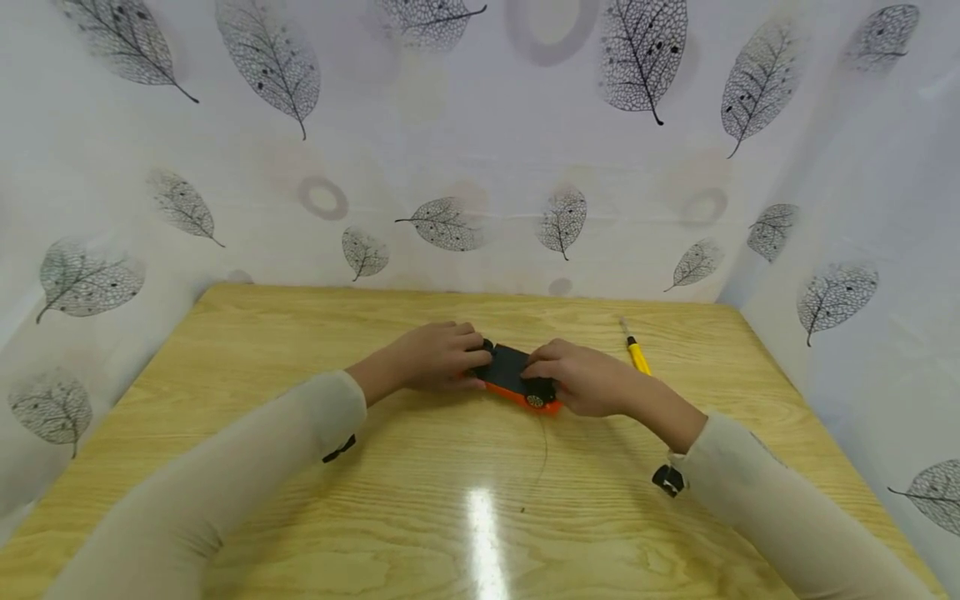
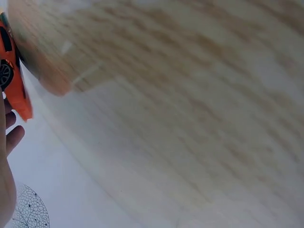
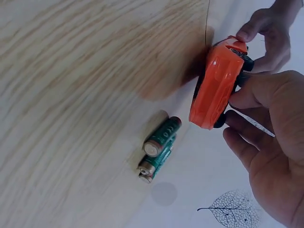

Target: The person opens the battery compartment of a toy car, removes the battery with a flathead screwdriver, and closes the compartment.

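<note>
An orange toy car [image 1: 504,367] is turned over, its black underside facing up in the head view. My left hand [image 1: 444,358] grips its left end, with the fingertips beside a black wheel. At the other end, my right hand [image 1: 588,380] holds the car near the right wheel. The right wrist view shows the car's glossy orange body [image 3: 216,88] between both hands, the thumb and fingers of the right hand at its wheel side. Only part of the car [image 2: 18,92] and of the left hand [image 2: 5,185] enters the left wrist view.
A yellow-handled screwdriver [image 1: 637,354] lies beyond my right hand on the wooden table [image 1: 420,517]. Green batteries [image 3: 161,137] lie together near the car in the right wrist view; the hands hide them in the head view. Leaf-patterned cloth [image 1: 480,150] surrounds the table's back and sides.
</note>
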Action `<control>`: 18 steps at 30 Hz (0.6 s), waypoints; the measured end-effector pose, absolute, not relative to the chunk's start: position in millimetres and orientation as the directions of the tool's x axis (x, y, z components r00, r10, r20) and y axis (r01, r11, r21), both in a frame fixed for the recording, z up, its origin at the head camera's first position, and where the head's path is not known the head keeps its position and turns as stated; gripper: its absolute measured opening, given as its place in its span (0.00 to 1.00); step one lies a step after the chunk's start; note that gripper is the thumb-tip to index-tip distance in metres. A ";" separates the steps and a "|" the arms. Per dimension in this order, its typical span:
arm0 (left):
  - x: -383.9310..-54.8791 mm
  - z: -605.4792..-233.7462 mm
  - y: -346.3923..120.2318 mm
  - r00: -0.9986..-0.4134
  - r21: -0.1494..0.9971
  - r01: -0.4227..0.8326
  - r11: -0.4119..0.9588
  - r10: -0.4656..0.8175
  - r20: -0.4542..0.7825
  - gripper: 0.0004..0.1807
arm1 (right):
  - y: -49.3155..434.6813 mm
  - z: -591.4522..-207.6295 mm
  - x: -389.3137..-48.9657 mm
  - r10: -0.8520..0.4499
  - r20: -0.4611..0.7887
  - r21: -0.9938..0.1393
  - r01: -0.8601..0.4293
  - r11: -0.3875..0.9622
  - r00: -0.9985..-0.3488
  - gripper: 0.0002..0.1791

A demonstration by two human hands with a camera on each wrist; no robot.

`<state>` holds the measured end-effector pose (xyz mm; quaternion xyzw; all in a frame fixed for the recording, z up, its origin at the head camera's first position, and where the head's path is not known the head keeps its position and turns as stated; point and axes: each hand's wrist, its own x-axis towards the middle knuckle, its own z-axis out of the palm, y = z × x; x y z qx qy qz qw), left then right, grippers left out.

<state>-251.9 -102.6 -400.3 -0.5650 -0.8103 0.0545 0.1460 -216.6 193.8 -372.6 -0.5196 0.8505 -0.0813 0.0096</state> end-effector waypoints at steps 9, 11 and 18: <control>-250.7 -402.6 -109.8 -0.418 -0.068 0.899 0.432 0.895 0.155 0.23 | 205.7 -366.6 -204.4 -0.872 0.037 -0.168 -0.863 0.477 -0.489 0.23; -250.1 -402.2 -111.2 -0.439 -0.013 0.895 0.447 0.884 0.162 0.22 | 206.7 -370.1 -204.6 -0.873 0.037 -0.172 -0.864 0.474 -0.486 0.22; -240.4 -402.1 -111.0 -0.414 -0.081 0.896 0.436 0.889 0.195 0.16 | 205.2 -382.4 -211.0 -0.871 0.099 -0.185 -0.869 0.458 -0.481 0.21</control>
